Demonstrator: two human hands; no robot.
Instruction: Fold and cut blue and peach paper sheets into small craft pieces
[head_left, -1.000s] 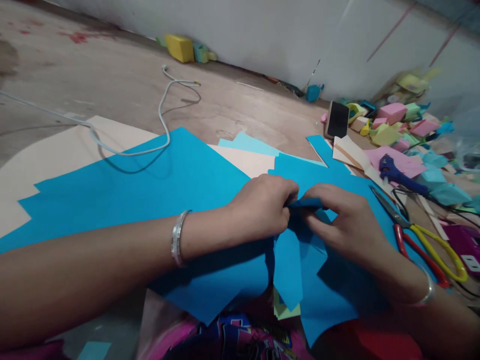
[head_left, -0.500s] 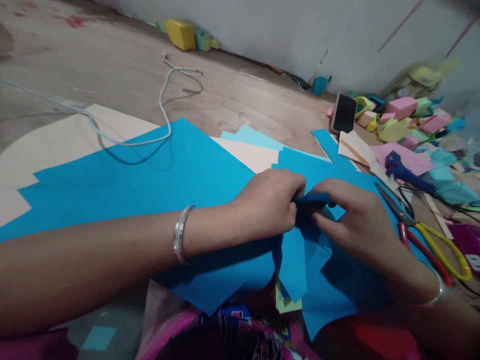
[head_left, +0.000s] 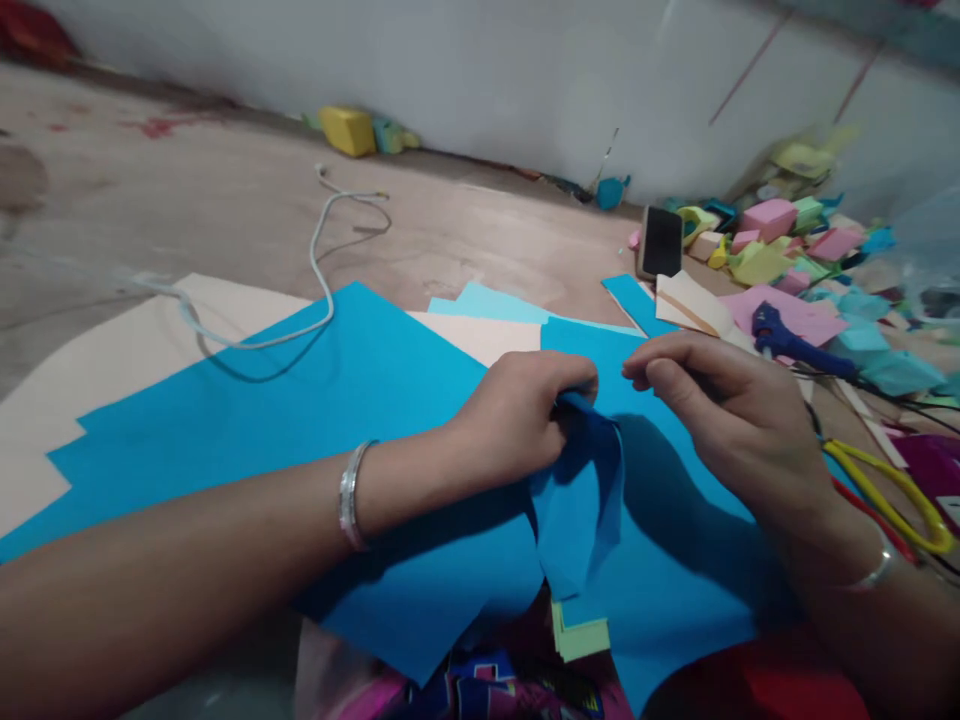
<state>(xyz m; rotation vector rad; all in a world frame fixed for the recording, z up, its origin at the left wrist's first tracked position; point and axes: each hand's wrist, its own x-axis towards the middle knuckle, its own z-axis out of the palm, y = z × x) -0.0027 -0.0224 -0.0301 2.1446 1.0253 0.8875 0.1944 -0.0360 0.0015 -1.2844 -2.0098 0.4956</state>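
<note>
My left hand (head_left: 529, 410) is closed on a folded piece of blue paper (head_left: 576, 500), pinched at its upper edge between thumb and fingers. The paper hangs down from the grip, creased and bent into a loop-like shape. To its right, my right hand (head_left: 742, 425) hovers apart from the piece, fingers loosely bent, with nothing seen in them. Beneath both hands spread large blue sheets (head_left: 300, 400). Under my right wrist, the scissors (head_left: 889, 485) with yellow and red handles are partly hidden.
A white cable (head_left: 315, 260) runs over the sheets. At the right lie a phone (head_left: 661, 243), a blue glue gun (head_left: 802, 340) and a heap of small coloured paper shapes (head_left: 772, 225). Pale green paper pieces (head_left: 585, 638) lie near my lap. A yellow block (head_left: 347, 131) sits by the wall.
My right hand has let go of the folded blue paper and moved slightly away to the right. My left hand keeps its hold. The view has tilted up a little.
</note>
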